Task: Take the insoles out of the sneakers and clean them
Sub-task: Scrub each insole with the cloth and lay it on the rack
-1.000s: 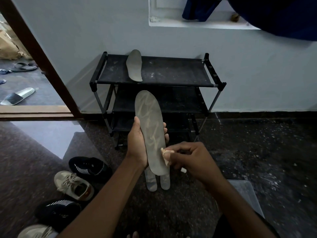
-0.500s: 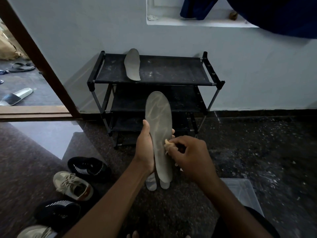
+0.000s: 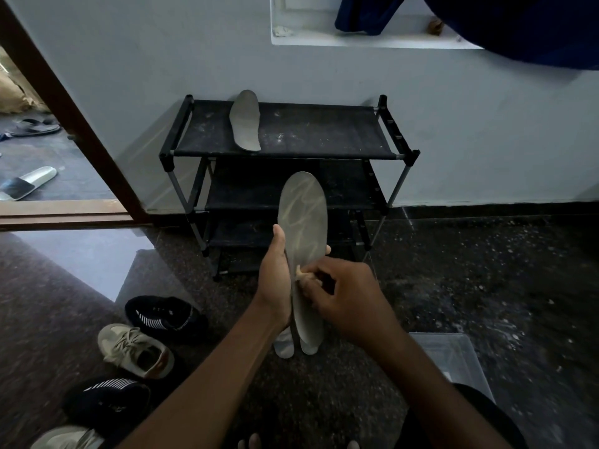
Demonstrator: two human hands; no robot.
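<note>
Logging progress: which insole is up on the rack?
The plain grey insole on the shoe rack's top shelf; the left hand grips the streaked insole, two paler insoles lie on the floor.

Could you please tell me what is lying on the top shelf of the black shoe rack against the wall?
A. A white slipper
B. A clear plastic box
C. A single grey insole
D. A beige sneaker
C: a single grey insole lies toward the left end of the top shelf of the black shoe rack, and nothing else rests on that shelf.
</note>
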